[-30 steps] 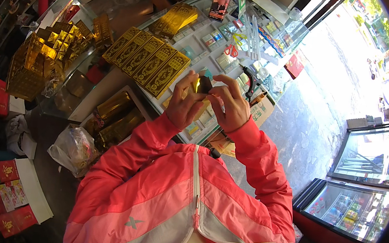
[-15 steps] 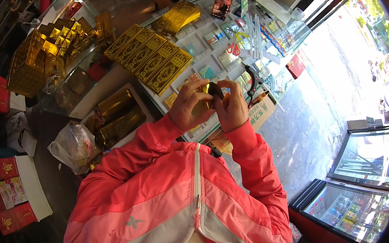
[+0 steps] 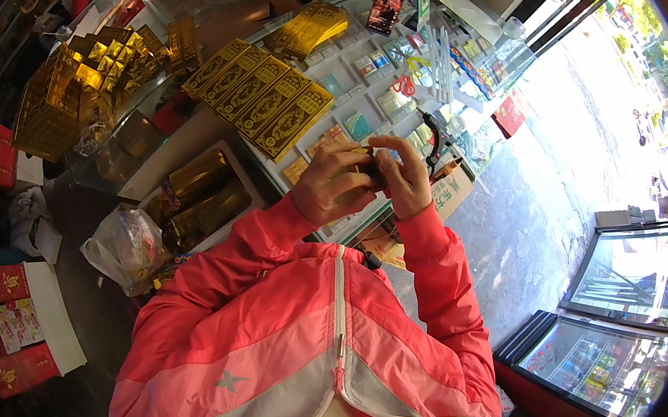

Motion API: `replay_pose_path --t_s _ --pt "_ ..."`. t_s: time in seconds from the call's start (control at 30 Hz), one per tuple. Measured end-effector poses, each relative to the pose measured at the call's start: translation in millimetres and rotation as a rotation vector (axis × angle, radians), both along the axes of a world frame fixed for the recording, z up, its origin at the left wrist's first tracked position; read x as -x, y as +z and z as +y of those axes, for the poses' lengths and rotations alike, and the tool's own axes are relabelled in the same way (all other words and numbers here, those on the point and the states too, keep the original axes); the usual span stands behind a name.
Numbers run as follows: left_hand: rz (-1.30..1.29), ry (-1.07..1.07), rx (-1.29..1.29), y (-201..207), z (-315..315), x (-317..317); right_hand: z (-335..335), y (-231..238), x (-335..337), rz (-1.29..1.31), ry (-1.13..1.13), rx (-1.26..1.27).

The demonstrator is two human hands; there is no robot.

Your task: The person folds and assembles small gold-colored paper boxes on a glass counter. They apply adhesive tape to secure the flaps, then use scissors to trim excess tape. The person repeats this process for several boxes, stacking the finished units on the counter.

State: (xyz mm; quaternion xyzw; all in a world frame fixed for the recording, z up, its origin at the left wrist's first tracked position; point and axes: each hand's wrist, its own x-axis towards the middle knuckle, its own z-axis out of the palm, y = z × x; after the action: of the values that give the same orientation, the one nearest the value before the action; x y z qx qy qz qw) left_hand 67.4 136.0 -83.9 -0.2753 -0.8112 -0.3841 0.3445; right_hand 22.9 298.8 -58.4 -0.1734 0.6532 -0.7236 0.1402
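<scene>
Above the near edge of the glass counter, my left hand [image 3: 335, 182] and my right hand [image 3: 406, 181] meet with curled fingers. Pinched between them is a small piece of gold foil paper [image 3: 375, 175], dark where it shows; the fingers cover most of it, so its exact shape is hidden. Beyond my left hand, several printed gold paper sheets [image 3: 268, 100] lie fanned in a row on the counter. A further pile of gold sheets [image 3: 310, 29] sits behind them. Folded gold paper pieces [image 3: 110, 60] are heaped at the left.
On the glass counter [image 3: 349, 85] are red-handled scissors [image 3: 404, 85], a dark curved tool [image 3: 431, 133] and a dark picture card [image 3: 386, 8]. A tray [image 3: 249, 190] with gold packets and a plastic bag [image 3: 126, 248] stand at the near left. A glass-topped freezer [image 3: 594, 365] is at the right.
The fingers of my left hand have closed further over the gold paper, hiding more of it. My right hand has shifted slightly, with its index finger stretched across the top.
</scene>
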Motion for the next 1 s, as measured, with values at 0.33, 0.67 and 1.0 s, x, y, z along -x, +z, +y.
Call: replay_pose_path --t_s 0.33,0.67,1.0 --pt "-0.021 0.055 -0.218 -15 5 -4 1 -3 6 0.154 0.052 -0.461" --pt "-0.082 0.06 -0.217 -19 5 -6 2 15 -3 0.277 0.031 -0.555" --pt "-0.07 0.087 -0.217 -20 8 -3 5 22 -6 0.364 0.012 -0.605"
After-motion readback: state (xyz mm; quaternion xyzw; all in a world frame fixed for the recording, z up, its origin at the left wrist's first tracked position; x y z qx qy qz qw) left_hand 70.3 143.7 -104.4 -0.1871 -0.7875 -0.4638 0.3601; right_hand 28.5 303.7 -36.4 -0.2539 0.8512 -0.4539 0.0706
